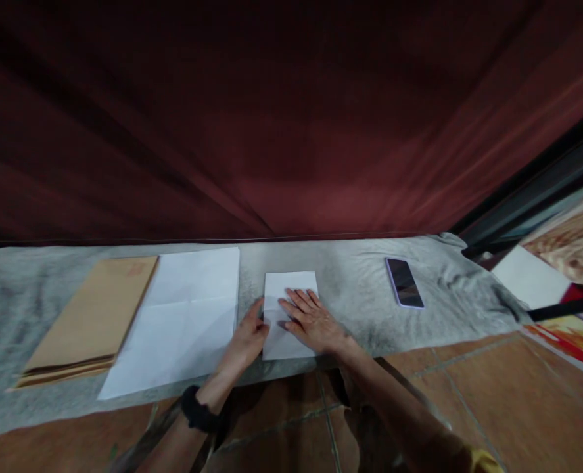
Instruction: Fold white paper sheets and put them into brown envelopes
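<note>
A folded sheet of white paper (290, 284) lies flat on the grey cloth, with a crease running across it. My right hand (311, 320) rests flat on this paper with its fingers spread. At the paper's left edge is my left hand (250, 334), its index finger stretched along the edge and its thumb touching the side; the other fingers are partly hidden. Left of that hand lies a larger stack of white paper (187, 315), creased across the middle. Brown envelopes (98, 302) are piled beside the stack, partly against its left edge.
A phone (405, 282) in a purple case lies to the right on the grey cloth (355, 263). Dark red fabric (291, 131) hangs behind. Below the cloth's front edge are floor tiles (493, 381). A printed poster (577, 328) and dark bars stand at the right.
</note>
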A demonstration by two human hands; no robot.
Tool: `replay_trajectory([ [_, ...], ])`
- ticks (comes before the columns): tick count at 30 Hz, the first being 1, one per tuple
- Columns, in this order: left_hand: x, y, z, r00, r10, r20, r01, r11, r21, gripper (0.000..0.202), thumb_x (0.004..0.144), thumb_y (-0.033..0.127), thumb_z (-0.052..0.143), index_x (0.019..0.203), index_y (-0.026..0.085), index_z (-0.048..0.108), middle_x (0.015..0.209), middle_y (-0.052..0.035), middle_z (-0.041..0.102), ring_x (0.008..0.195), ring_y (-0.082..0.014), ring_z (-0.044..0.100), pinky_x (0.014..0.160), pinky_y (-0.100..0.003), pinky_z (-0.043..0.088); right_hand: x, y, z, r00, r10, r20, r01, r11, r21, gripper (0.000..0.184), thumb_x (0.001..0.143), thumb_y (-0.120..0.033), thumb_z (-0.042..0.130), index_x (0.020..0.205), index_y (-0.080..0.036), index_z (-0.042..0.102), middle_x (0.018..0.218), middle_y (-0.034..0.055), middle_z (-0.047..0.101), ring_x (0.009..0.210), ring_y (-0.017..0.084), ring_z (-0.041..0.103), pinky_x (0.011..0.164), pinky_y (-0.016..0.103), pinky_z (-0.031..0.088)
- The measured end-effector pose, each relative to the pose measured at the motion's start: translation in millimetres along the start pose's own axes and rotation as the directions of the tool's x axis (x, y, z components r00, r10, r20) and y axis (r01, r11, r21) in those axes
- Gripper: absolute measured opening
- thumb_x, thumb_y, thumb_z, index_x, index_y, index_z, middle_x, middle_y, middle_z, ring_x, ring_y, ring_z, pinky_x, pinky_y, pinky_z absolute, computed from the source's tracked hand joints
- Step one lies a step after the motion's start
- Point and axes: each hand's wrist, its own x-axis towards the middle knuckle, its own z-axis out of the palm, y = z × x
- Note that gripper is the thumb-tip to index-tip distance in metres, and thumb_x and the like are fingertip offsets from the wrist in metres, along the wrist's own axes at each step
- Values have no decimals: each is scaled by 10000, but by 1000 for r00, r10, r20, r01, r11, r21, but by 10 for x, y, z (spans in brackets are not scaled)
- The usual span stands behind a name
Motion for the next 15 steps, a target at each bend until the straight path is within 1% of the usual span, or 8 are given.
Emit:
replay_trajectory([
  [2, -52, 37, 1, 999, 34, -3, -33, 986, 162, 718, 847, 158, 458, 1542, 63, 304, 759, -23, 703, 702, -193, 676, 690, -313, 523, 9, 24, 39, 1000, -15, 7, 15, 999, -32, 571, 1023, -484, 496, 1547, -282, 396, 1631, 62, 349, 1519, 258, 296, 1253, 532, 231],
  [4, -108, 82, 2, 998, 63, -21, -51, 932, 360, 682, 878, 144, 444, 1543, 64, 319, 863, -79, 741, 798, -213, 708, 771, -337, 536, 23, 64, 54, 1000, -28, 4, 28, 998, -54, 570, 1016, -493, 508, 1539, -288, 410, 1629, 49, 355, 1517, 256, 301, 1256, 522, 226],
  [6, -161, 127, 8, 998, 51, -43, -18, 828, 561, 604, 917, 173, 444, 1517, 118, 405, 978, -128, 758, 866, -245, 727, 812, -374, 544, 36, 100, 56, 999, -35, -3, 35, 997, -69, 564, 1016, -488, 512, 1535, -290, 417, 1631, 42, 353, 1516, 249, 304, 1259, 508, 226],
  [8, -199, 167, 32, 994, 51, -96, 32, 705, 709, 484, 961, 230, 424, 1428, 172, 540, 991, -141, 763, 852, -271, 737, 795, -408, 558, 43, 121, 56, 999, -41, -4, 40, 996, -78, 566, 1016, -489, 509, 1536, -288, 414, 1633, 40, 347, 1516, 245, 305, 1259, 500, 230],
  [10, -202, 199, 92, 974, 178, -143, 1, 625, 780, 427, 993, 263, 379, 1327, 175, 630, 997, -146, 760, 874, -277, 737, 813, -420, 568, 44, 128, 56, 999, -41, -2, 40, 996, -85, 568, 1017, -490, 504, 1540, -290, 408, 1636, 39, 341, 1516, 247, 303, 1255, 504, 236],
  [11, -187, 207, 138, 945, 289, -151, -57, 602, 796, 429, 1001, 265, 360, 1310, 161, 640, 1061, -157, 750, 952, -278, 729, 867, -423, 563, 44, 128, 56, 999, -41, 1, 41, 995, -88, 563, 1020, -485, 498, 1541, -293, 405, 1637, 37, 338, 1516, 249, 304, 1254, 507, 238],
  [13, -126, 202, 260, 846, 518, -128, -213, 547, 809, 453, 1008, 272, 358, 1369, 128, 591, 1302, -181, 666, 1211, -287, 637, 1028, -432, 502, 45, 124, 57, 999, -40, 13, 41, 995, -94, 541, 1033, -450, 474, 1544, -292, 400, 1638, 38, 335, 1513, 249, 310, 1254, 510, 237],
  [15, -39, 157, 394, 775, 624, -100, -287, 489, 824, 512, 1013, 331, 381, 1455, 101, 501, 1504, -200, 510, 1419, -322, 457, 1136, -487, 412, 49, 121, 59, 999, -33, 35, 37, 994, -101, 529, 1044, -391, 445, 1556, -276, 381, 1635, 43, 338, 1510, 244, 318, 1256, 498, 237],
])
